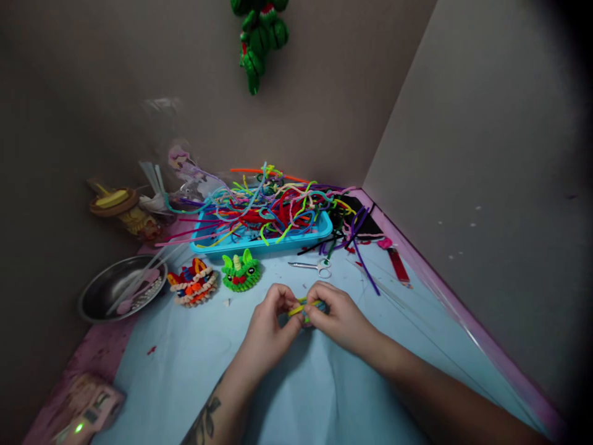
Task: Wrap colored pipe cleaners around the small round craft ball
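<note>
Both hands meet over the light blue table covering, pinching a small craft piece made of pipe cleaners (306,309) in yellow, blue and green. My left hand (274,318) grips its left side between thumb and fingers. On the right side, my right hand (337,314) is closed on the same piece, and the fingers hide much of it. Small scissors (315,266) lie just beyond the hands. A green horned pipe-cleaner animal head (241,272) sits to their left, beside an orange and cream one (193,283).
A blue tray (259,247) heaped with colourful pipe cleaners stands at the back. At left are a metal bowl (88,303) and a pink device (90,411) with a green light. Loose purple stems (365,269) and a red strip (397,267) lie at right, near the wall.
</note>
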A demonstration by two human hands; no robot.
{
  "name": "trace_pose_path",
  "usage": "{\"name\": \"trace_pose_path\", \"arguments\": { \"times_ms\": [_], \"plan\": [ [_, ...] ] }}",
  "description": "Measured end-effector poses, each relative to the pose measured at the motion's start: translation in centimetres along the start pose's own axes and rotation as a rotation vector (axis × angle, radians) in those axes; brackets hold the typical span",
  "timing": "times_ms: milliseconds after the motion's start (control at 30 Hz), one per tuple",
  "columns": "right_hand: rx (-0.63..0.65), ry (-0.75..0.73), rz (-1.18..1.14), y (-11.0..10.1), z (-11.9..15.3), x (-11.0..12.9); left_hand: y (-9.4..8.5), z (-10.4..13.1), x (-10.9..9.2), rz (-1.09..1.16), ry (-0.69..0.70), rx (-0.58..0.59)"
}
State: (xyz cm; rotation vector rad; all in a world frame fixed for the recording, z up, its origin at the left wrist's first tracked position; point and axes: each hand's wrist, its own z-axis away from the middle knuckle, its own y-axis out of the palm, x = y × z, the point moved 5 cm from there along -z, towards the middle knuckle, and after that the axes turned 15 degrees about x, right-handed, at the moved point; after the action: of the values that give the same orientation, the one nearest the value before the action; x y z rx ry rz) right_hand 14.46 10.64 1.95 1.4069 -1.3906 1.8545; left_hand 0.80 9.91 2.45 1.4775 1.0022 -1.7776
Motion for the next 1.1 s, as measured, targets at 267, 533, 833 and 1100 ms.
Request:
{"name": "trace_pose_path", "arguments": {
  "times_ms": [267, 533, 833, 1100],
  "plan": [
    [-0.01, 0.017, -0.009, 0.0, 0.0, 0.1, 0.0, 0.1, 0.1, 0.032, -0.017, 0.027],
    [-0.026, 0.005, 0.007, -0.2, 0.0, 0.3, 0.0, 0.0, 0.4, 0.064, -0.028, 0.001],
    [-0.022, 0.001, 0.012, -0.1, 0.0, 0.2, 0.4, -0.2, 0.2, 0.154, -0.042, -0.091],
    [0.004, -0.01, 0.031, 0.0, 0.0, 0.4, 0.8, -0.6, 1.5, 0.309, -0.04, -0.04]
  ]
}}
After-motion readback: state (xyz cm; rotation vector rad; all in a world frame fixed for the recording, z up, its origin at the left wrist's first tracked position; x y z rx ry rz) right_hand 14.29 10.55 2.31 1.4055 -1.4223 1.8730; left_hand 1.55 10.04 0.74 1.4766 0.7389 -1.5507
